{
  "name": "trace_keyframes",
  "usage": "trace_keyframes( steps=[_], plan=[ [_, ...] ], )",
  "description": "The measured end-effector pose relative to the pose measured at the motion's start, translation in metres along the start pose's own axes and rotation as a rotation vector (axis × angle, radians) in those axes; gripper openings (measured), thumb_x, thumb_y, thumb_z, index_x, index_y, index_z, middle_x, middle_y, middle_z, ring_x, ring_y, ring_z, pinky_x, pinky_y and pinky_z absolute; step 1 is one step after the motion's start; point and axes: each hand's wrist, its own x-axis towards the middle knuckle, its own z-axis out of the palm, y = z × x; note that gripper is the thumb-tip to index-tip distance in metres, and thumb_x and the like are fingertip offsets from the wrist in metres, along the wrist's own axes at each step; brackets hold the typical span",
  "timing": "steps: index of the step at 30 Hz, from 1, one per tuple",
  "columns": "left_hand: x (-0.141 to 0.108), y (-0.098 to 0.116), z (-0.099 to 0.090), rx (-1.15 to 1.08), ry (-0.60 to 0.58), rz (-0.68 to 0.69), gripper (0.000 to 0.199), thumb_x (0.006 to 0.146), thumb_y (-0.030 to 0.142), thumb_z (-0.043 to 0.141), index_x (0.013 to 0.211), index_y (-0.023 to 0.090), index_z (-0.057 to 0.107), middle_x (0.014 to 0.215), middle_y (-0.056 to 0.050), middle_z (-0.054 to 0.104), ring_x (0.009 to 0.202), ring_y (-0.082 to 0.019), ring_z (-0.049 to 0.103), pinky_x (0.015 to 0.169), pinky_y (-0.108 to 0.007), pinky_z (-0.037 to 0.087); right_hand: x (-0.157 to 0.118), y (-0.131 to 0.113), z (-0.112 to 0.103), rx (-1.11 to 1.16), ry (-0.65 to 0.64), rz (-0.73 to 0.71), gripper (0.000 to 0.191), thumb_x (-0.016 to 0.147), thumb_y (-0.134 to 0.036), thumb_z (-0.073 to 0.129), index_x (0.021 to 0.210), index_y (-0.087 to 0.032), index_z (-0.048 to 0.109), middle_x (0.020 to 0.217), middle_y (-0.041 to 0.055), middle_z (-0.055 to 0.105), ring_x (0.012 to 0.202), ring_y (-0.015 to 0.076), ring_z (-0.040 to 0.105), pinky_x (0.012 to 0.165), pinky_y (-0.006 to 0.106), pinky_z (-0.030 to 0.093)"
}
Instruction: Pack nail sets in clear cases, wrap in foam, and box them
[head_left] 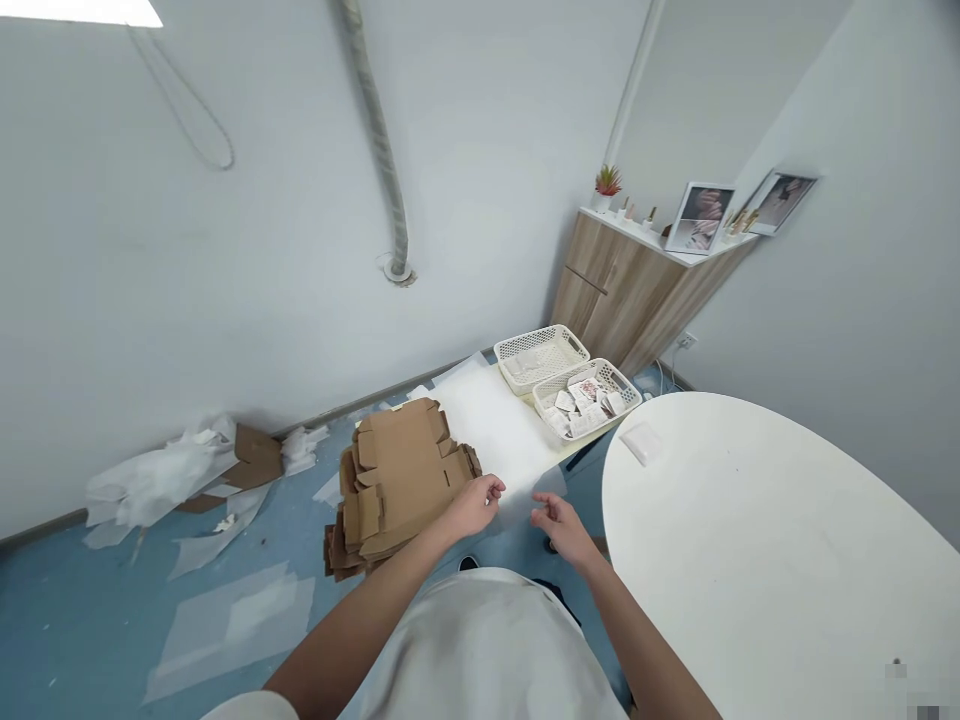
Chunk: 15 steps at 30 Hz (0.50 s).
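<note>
My left hand (478, 503) hovers beside the right edge of a stack of flat brown cardboard boxes (405, 455). Its fingers are loosely bent and apart, and nothing shows in them. Over the near edge of a pile of thin white sheets (491, 415), my right hand (564, 528) is held with thumb and fingers apart, also holding nothing visible. At the far end of the sheets stand two white plastic baskets. One basket (506, 372) has a little clear material in it; the nearer basket (544, 412) holds several small printed packets (585, 400).
A round white table (757, 520) on my right carries a small white packet (641, 443). Crumpled white wrapping (169, 470) and brown cardboard (255, 458) lie along the wall, with loose sheets (232, 625) on the blue floor. A wooden cabinet (630, 290) stands in the corner.
</note>
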Motion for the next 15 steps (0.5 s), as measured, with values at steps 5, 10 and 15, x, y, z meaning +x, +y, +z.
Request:
trace_keyframes(
  steps=[5,10,15],
  plan=[
    [-0.013,-0.022,-0.021,0.009,-0.031,-0.091,0.026,0.072,0.018,0.046,0.097,0.017,0.055,0.068,0.001,0.058,0.063,-0.013,0.053,0.061,-0.024,0.041,0.013,-0.009,0.032,-0.087,-0.054,-0.033,0.041,0.073,-0.032,0.054,0.111,-0.017,0.052,0.065,-0.0018,0.055,0.060,0.0143,0.053,0.059,0.028,0.044],
    [-0.019,-0.039,-0.030,-0.060,0.069,-0.089,0.034,0.069,0.016,0.051,0.103,0.018,0.053,0.097,-0.007,0.062,0.085,-0.017,0.058,0.075,-0.028,0.044,0.026,-0.012,0.057,-0.152,-0.045,-0.085,0.038,0.073,-0.019,0.049,0.110,-0.020,0.052,0.101,0.0066,0.059,0.075,0.0139,0.058,0.064,0.027,0.047],
    [-0.019,-0.052,-0.035,-0.074,0.111,-0.161,0.036,0.069,0.024,0.054,0.105,0.017,0.054,0.101,-0.010,0.062,0.089,-0.021,0.059,0.078,-0.032,0.045,0.045,-0.024,0.075,-0.329,-0.098,-0.135,0.041,0.073,-0.020,0.052,0.113,-0.022,0.049,0.112,0.0066,0.054,0.079,0.0138,0.058,0.070,0.030,0.048]
  ],
)
